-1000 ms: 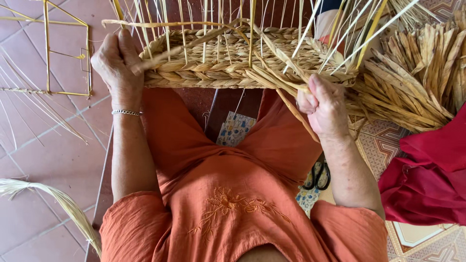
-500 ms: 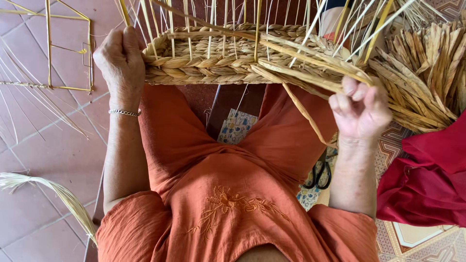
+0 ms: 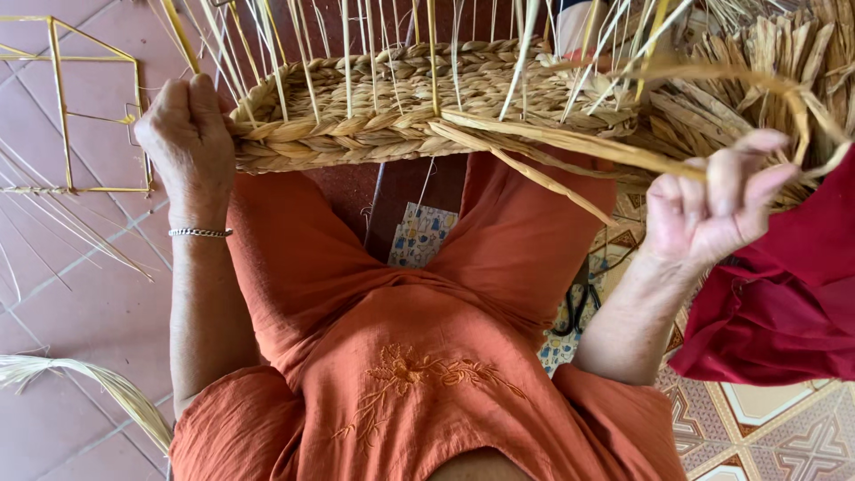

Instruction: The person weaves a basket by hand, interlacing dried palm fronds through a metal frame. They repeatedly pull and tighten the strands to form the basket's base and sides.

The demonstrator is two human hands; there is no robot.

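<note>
A half-woven straw basket (image 3: 401,116) rests on my knees, with several thin upright stakes rising from its braided rim. My left hand (image 3: 183,142), with a silver bracelet at the wrist, grips the basket's left end. My right hand (image 3: 712,209) is off to the right of the basket, fingers closed on a long flat straw strand (image 3: 579,142) that runs back to the woven rim and is pulled taut.
A heap of dried straw strands (image 3: 775,62) lies at the upper right. Red cloth (image 3: 784,303) sits at the right. A yellow wire frame (image 3: 89,116) stands on the tiled floor at the left. Black scissors (image 3: 574,307) lie by my right knee. Loose straw (image 3: 80,379) curls at the lower left.
My right hand has moved from the basket rim out to the right, drawing the straw strand with it. My left hand has stayed on the basket's left end.
</note>
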